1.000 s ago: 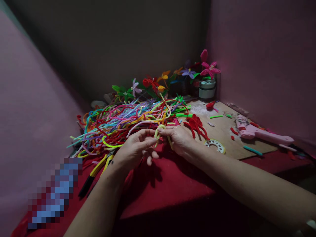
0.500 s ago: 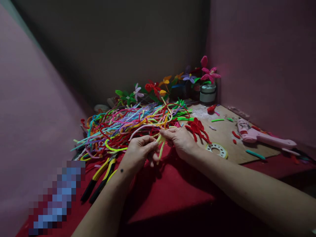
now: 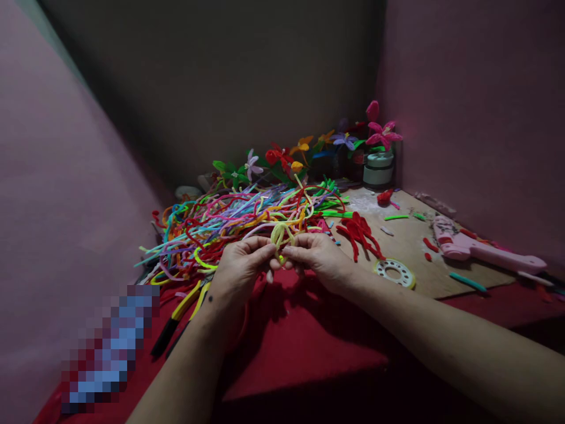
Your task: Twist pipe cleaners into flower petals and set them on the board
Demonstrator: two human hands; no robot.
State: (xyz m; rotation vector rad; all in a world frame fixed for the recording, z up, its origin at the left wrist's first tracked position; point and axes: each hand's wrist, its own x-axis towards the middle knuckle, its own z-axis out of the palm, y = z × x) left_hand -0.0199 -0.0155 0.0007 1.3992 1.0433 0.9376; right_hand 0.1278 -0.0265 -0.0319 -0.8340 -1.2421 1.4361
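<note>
A pale yellow pipe cleaner (image 3: 281, 233), bent into loops, stands up between my two hands. My left hand (image 3: 247, 259) pinches its left side with thumb and fingers. From the other side, my right hand (image 3: 321, 257) grips it close by, the fingertips of both hands almost meeting. Part of the lower end is hidden behind the fingers. Just beyond my hands lies a large heap of many-coloured pipe cleaners (image 3: 220, 219). Red looped pipe-cleaner pieces (image 3: 358, 231) rest to the right of my right hand.
Yellow-and-black pliers (image 3: 182, 307) lie left, partly behind my left forearm. A pink glue gun (image 3: 483, 250) and a white ring-shaped spool (image 3: 394, 273) rest on the board (image 3: 424, 221) at right. Pipe-cleaner flowers (image 3: 383, 135) and a lidded jar (image 3: 378, 171) stand at the back.
The pale yellow pipe cleaner has turned from hanging below the fingers to standing upright with its loops showing. My hands have come closer together, and the view has shifted slightly.
</note>
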